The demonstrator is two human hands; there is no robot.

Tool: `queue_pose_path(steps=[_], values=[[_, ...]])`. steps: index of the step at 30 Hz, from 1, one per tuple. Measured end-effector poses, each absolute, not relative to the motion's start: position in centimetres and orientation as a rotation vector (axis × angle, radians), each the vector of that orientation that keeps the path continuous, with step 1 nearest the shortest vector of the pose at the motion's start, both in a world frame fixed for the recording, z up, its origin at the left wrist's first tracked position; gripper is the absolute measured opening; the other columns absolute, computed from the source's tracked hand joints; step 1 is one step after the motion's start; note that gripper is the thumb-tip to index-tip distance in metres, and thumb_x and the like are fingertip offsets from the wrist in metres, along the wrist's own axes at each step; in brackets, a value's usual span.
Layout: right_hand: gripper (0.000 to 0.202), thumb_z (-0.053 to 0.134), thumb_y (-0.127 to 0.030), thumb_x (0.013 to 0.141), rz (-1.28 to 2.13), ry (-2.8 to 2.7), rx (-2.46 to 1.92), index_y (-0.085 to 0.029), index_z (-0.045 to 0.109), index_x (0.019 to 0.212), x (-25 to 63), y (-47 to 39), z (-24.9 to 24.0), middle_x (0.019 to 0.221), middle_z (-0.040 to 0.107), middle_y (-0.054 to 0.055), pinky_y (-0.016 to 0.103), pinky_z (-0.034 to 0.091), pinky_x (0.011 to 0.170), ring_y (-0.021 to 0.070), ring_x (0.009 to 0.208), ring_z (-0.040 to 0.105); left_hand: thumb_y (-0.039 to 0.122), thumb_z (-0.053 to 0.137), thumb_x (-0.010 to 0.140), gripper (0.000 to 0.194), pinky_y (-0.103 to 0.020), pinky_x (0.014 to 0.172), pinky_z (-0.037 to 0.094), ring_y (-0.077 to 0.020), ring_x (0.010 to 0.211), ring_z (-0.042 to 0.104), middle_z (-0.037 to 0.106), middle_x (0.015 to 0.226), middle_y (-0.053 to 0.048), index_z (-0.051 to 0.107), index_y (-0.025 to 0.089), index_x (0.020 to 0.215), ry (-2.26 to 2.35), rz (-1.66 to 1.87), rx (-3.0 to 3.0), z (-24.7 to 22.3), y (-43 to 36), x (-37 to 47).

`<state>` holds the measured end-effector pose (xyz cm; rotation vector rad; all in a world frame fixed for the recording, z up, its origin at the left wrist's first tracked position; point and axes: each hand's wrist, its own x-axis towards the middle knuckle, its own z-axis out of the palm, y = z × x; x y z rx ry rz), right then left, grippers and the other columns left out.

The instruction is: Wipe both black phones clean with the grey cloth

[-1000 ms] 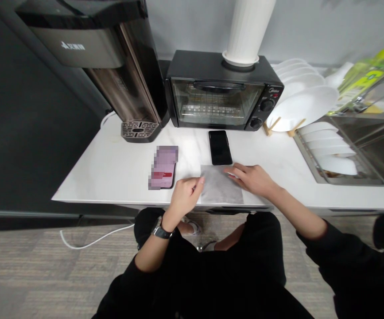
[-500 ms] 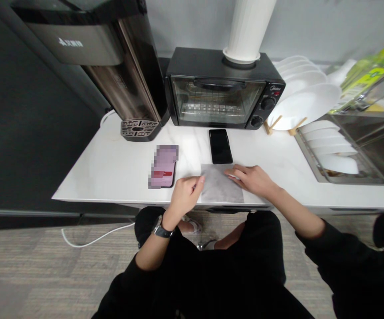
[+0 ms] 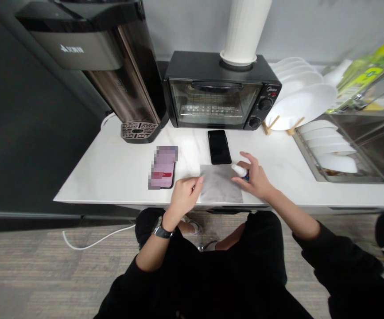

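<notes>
The thin grey square sheet (image 3: 216, 190) lies flat at the front of the white marbled counter (image 3: 112, 177), between your hands. Your right hand (image 3: 258, 179) closes its thumb and lower fingers around a small white-tipped container (image 3: 239, 171) above the sheet's right side, index finger raised. Your left hand (image 3: 184, 195) is loosely curled at the left edge, the thumb reaching it; you cannot tell from here whether it pinches the sheet.

Just beyond lies a black rectangular phone (image 3: 219, 147); to the left is a phone with a pink-purple screen (image 3: 165, 166). Farther back stand a black toaster oven (image 3: 218, 64) and a tall brown-and-black dispenser (image 3: 125, 79).

A loose hold could let the container slip onto the sheet or black phone. Light, unweighted material could slide or crease if your wrist brushes it, and its closeness to the counter's front edge could let it drop.

You have one sheet, one container, two phones, one oven and one dispenser. The white plates (image 3: 311, 104) on the right overlap too much for a sure count.
</notes>
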<state>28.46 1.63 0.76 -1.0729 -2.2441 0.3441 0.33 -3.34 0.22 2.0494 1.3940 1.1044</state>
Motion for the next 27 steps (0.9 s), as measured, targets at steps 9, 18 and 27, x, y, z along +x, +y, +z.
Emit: queue_pose_path(steps=[9,18,27], values=[[0.053,0.037,-0.075,0.102,0.749,-1.734,-1.057,-0.029,0.057,0.118,27.9,1.4,5.1,0.083,0.056,0.004,0.038,0.050,0.067,0.0229,0.073,0.057,0.038,0.044,0.108,0.053,-0.032,0.055,0.022,-0.0109,0.049,0.034,0.036,0.052,0.005,0.032,0.022,0.059,1.411,1.093,2.077,0.1,-3.4,0.3],[0.070,0.024,-0.079,0.102,1.073,-1.765,-1.080,-0.026,0.051,0.065,28.3,1.4,3.4,0.067,0.053,0.004,0.037,0.044,0.066,0.0219,0.067,0.051,0.038,0.043,0.109,0.052,-0.032,0.056,0.023,-0.0111,0.049,0.035,0.038,0.052,0.004,0.034,0.022,0.060,1.406,1.086,2.088,0.1,-3.4,0.4],[0.036,0.056,-0.059,0.095,0.513,-2.253,-1.296,-0.025,0.060,0.085,24.9,2.1,2.8,0.075,0.069,0.000,0.031,0.040,0.066,0.0196,0.063,0.063,0.038,0.043,0.110,0.052,-0.032,0.057,0.024,-0.0112,0.050,0.037,0.042,0.054,0.004,0.037,0.022,0.061,1.396,1.094,2.096,-0.2,-3.5,0.4]])
